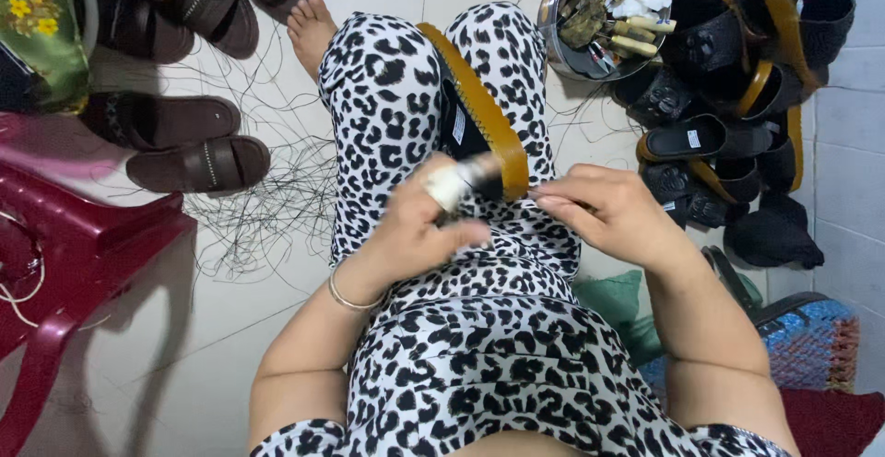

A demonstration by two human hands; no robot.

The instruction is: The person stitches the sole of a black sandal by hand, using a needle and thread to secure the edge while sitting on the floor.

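- A black sandal (479, 116) with a tan edge lies on the person's lap, propped between the thighs so its sole edge faces up.
- Left hand (419, 226) is closed round a blurred, white-wrapped tool (458, 180), its tip at the sandal's near end.
- Right hand (608, 213) is loosely curled, fingertips pinched beside that end, apparently steadying it; nothing visible in its grip.
- A metal bowl (590, 51) of tools sits near on the floor (230, 328), by a sandal pile (737, 97).

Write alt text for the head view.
Seated on the floor in leopard-print clothes, a person braces a black sandal with a tan sole edge between their knees; the left hand and right hand work at its near end. More sandals lie piled alongside.
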